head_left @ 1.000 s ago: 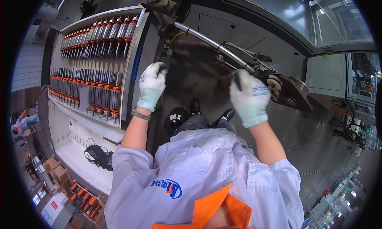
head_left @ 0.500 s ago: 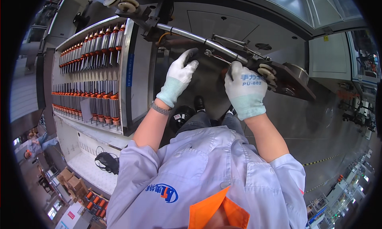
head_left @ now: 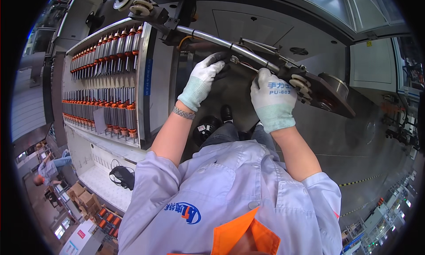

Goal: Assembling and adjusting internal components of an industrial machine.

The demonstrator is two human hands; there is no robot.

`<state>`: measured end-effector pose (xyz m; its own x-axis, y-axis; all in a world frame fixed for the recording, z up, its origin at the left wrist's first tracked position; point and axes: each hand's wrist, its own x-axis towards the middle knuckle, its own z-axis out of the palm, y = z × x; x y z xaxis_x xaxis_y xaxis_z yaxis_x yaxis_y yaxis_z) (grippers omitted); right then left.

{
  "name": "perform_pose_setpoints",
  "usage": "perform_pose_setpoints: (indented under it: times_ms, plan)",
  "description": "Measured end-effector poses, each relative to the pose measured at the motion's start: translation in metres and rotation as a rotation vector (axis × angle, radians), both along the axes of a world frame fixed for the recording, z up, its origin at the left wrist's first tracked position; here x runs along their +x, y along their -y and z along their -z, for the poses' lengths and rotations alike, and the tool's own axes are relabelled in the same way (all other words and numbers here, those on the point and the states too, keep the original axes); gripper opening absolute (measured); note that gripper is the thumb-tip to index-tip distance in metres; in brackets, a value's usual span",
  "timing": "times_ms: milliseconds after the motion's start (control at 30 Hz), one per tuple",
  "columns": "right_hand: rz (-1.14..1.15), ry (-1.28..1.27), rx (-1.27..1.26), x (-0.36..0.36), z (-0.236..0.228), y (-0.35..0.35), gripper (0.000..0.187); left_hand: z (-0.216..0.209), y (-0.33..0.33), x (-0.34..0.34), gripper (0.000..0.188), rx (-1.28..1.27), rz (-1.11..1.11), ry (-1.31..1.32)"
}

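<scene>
Both of my hands wear white gloves with dark fingertips. My left hand point(head_left: 206, 75) is just under a polished metal bar point(head_left: 221, 43), its thumb and fingers apart and nothing visible between them. Close to its fingertips is the small end piece of a thin, light cable point(head_left: 244, 65). The cable runs right to my right hand point(head_left: 273, 93), whose fingers are closed at its other visible end; the fingertips are partly hidden. Beside that hand, cream-coloured pulley wheels point(head_left: 301, 84) sit on the bar's bracket.
To the left stands a rack point(head_left: 144, 77) with two rows of motor rotors, copper and orange at their ends. A black mesh item point(head_left: 122, 177) lies in a white tray point(head_left: 99, 184). Grey machine cabinets point(head_left: 252, 27) stand ahead. A person point(head_left: 51, 168) is far left.
My left hand has moved right and slightly up, toward the cable's end, and its fingers are more curled. My right hand stays at the cable. The view has shifted slightly.
</scene>
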<state>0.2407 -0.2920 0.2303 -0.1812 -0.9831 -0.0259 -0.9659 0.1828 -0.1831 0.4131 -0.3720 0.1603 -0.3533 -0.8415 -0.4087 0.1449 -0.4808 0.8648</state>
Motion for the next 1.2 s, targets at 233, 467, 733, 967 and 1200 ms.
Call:
perform_pose_setpoints:
  times_ms: [233, 467, 733, 967, 1200]
  plan:
    - [-0.004, -0.015, 0.011, 0.000, 0.007, 0.004, 0.017, 0.004, 0.001, 0.004, 0.040, 0.038, 0.039, -0.084]
    - [-0.041, 0.054, -0.055, 0.013, 0.016, 0.014, 0.017, 0.019, 0.006, 0.003, 0.033, 0.076, 0.040, -0.143]
    - [-0.104, 0.033, -0.156, 0.025, 0.025, 0.036, 0.016, 0.027, 0.019, -0.001, 0.021, 0.111, -0.031, -0.050]
    - [-0.236, 0.134, -0.362, 0.040, 0.015, 0.039, 0.038, -0.017, 0.040, 0.019, 0.017, -0.390, -0.341, 0.397]
    - [-0.472, 0.287, -0.223, 0.084, 0.015, 0.010, 0.038, -0.041, 0.040, 0.052, 0.016, -0.454, -0.175, 0.240]
